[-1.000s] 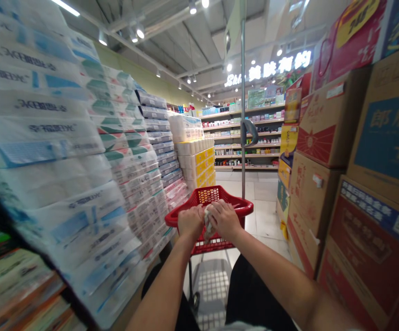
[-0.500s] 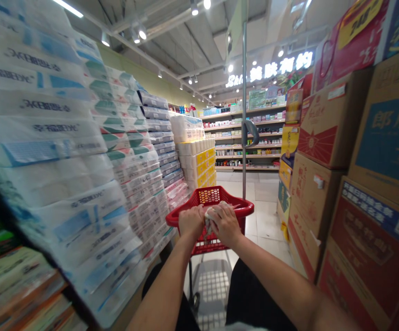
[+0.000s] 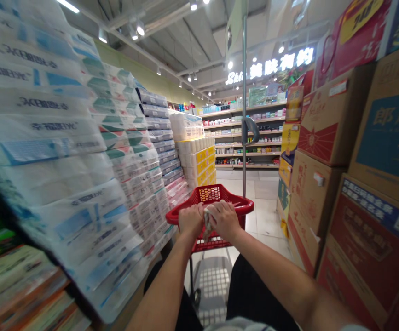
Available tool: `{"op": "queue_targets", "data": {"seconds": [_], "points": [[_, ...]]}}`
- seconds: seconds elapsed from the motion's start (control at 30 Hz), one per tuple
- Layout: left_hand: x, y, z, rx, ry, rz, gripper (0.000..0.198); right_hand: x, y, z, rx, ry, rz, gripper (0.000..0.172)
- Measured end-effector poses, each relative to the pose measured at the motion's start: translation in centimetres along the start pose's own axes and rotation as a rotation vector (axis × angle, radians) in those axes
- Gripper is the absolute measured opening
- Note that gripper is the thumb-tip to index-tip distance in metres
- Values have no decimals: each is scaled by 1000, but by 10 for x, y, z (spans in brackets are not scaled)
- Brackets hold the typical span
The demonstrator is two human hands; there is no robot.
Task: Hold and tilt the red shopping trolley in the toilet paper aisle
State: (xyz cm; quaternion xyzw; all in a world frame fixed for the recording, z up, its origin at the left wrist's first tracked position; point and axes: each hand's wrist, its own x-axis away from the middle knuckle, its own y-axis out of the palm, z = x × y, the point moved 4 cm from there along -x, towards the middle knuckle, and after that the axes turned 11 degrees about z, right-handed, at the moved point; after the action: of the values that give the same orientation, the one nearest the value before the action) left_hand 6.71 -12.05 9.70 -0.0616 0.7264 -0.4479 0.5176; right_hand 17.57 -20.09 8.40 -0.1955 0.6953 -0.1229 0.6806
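Note:
Both hands rest on the near rim of a red plastic shopping cart (image 3: pixel 245 209), straight ahead of me. My left hand (image 3: pixel 191 221) is closed over the rim. Just beside it, my right hand (image 3: pixel 224 219) is wrapped around the same edge. A crumpled, pale strip of cloth (image 3: pixel 207 226) is caught under the right fingers and dangles down between the two hands. Perforated red walls form the basket, and its far wall shows beyond my knuckles. The rim section under my fingers is hidden.
Tall stacks of wrapped tissue packs (image 3: pixel 57 124) line the left side closely. Cardboard cartons (image 3: pixel 320 124) are piled along the right. Ahead runs a pale tiled floor (image 3: pixel 263 188), with a metal pole (image 3: pixel 244 161) rising beyond the cart and stocked shelves (image 3: pixel 227 133) behind.
The right fingers have curled in closer on the rim, and the cloth hangs slightly differently. My view has shifted a little; the left hand keeps its hold.

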Motion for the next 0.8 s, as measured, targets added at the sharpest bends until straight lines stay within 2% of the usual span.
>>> {"op": "queue_targets", "data": {"seconds": [0.13, 0.3, 0.37, 0.47, 0.53, 0.7, 0.8], "points": [[0, 0, 1, -3, -1, 13, 47, -1, 3, 3, 6, 23, -1, 22], [1, 0, 2, -8, 28, 26, 45, 17, 3, 3, 7, -91, 92, 34], [1, 0, 2, -5, 31, 29, 44, 13, 2, 4, -10, -87, 63, 31], [1, -1, 2, 3, 27, 33, 43, 1, 1, 5, -32, 0, 1, 22], [3, -2, 4, 11, 21, 51, 43, -1, 1, 5, -33, 37, 10, 20], [7, -2, 5, 38, 23, 116, 41, 13, 2, 2, 8, -42, 132, 31], [6, -1, 3, 48, 2, 135, 40, 9, 4, 5, 18, -43, 85, 25]]}}
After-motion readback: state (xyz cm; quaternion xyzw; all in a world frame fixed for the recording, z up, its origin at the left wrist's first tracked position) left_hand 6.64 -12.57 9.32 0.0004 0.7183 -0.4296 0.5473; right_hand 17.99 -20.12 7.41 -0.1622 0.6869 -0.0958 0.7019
